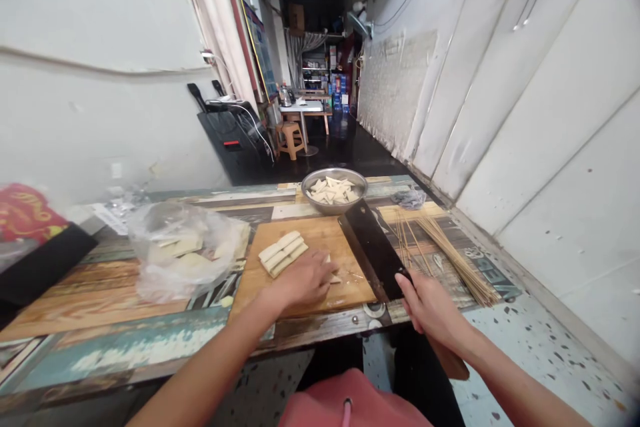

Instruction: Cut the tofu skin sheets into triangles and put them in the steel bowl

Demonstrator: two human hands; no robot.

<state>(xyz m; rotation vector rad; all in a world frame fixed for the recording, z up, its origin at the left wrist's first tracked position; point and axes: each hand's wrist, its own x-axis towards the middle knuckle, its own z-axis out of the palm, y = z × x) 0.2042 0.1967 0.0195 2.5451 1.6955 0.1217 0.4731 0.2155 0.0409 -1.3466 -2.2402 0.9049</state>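
On a wooden cutting board [280, 230] lies a stack of pale slabs [283, 252] that look like dried tofu, cut into strips. My left hand [310, 277] rests palm down on the board, just right of the stack. Its fingers curl over a few small pale cut pieces [334, 278], partly hidden beneath them. My right hand [430, 303] grips the handle of a cleaver [373, 247]. The broad dark blade lies along the board's right edge, apart from the pieces. Beyond the board stands a metal bowl [306, 195] holding many pale triangular pieces.
Left of the board sits a clear plastic bag [150, 273] with more pale slabs. A bundle of thin wooden skewers [460, 263] lies at the right, with several loose ones beside it. Crumpled grey plastic [410, 198] is behind them. A red package [30, 213] stands far left.
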